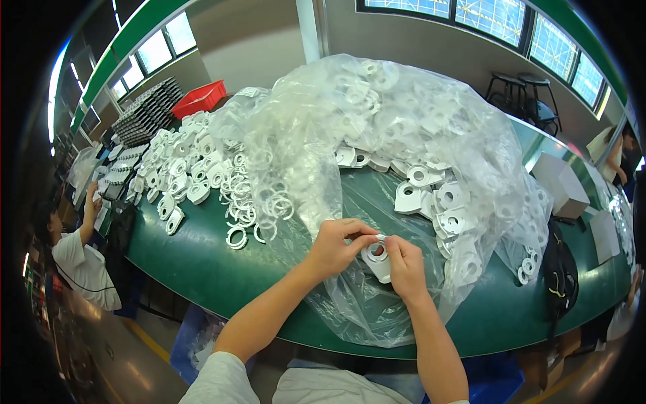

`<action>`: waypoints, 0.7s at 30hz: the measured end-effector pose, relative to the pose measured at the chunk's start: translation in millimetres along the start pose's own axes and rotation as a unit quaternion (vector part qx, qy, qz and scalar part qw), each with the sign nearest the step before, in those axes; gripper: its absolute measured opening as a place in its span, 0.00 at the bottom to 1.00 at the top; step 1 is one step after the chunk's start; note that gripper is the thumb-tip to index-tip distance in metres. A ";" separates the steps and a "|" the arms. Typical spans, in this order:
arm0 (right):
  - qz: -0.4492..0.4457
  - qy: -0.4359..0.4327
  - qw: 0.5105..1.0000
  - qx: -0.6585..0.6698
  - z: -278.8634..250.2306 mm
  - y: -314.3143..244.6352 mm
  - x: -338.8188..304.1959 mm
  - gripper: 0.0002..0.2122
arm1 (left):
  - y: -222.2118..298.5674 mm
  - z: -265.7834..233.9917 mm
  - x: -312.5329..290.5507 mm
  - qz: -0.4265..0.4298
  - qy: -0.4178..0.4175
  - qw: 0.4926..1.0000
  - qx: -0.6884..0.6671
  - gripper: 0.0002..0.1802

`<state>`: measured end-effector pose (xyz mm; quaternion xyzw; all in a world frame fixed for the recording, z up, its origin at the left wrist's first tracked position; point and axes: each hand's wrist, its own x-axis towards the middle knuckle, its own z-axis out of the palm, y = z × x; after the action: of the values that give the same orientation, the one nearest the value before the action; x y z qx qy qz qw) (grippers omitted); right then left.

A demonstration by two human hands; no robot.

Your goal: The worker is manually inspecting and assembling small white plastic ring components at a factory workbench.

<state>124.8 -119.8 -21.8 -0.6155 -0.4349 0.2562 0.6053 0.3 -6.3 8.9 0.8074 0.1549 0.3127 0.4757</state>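
Just above the clear plastic bag's near edge, both of my hands hold a white plastic part [381, 271] with a round hole near its top. My left hand [336, 248] pinches the round end at its upper left with thumb and forefinger. On the other side, my right hand [408, 271] grips the part's right edge, fingers closed. Whether a separate ring sits on the round end is too small to tell. Similar white parts [449, 196] spill from the mouth of the large clear bag [289, 124] beyond my hands. Loose white rings [237, 238] lie to the left.
A heap of finished-looking white parts [180, 176] covers the green table's [195, 246] left side. Behind it stand stacked grey trays [149, 108] and a red bin [200, 99]. White boxes [560, 183] and a black bag [560, 269] are at right. A co-worker [84, 259] sits far left.
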 end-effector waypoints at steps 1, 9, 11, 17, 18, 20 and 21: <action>-0.014 0.013 1.000 -0.012 0.7 0.2 0.4 0.15 | 0.9 1.3 -0.5 0.005 0.007 1.000 0.022 0.07; -0.014 0.012 0.996 -0.088 -6.0 -5.7 0.0 0.14 | -7.9 9.8 -3.8 -0.050 0.022 0.997 -0.055 0.05; -0.003 -0.001 0.995 -0.102 -5.5 -6.7 0.5 0.14 | -5.4 7.3 -2.1 -0.077 0.003 0.994 -0.076 0.06; -0.012 0.007 1.000 -0.016 -2.3 -0.8 3.0 0.13 | -10.8 5.0 1.1 -0.090 -0.004 0.990 -0.109 0.13; 0.001 0.012 1.000 0.029 -3.0 2.7 4.0 0.13 | -8.9 5.3 1.3 -0.089 -0.004 0.990 -0.110 0.13; 0.014 0.017 0.997 0.072 -4.0 6.2 5.4 0.13 | -4.4 6.9 1.7 -0.025 -0.037 0.997 -0.070 0.17; 0.018 0.017 0.995 0.093 -4.5 6.9 6.0 0.13 | -4.9 7.4 1.3 -0.024 -0.037 0.997 -0.071 0.17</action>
<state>133.1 -116.4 -26.6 -0.5688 -0.3876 0.2962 0.6622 6.4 -8.1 2.6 0.7788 0.1343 0.2812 0.5444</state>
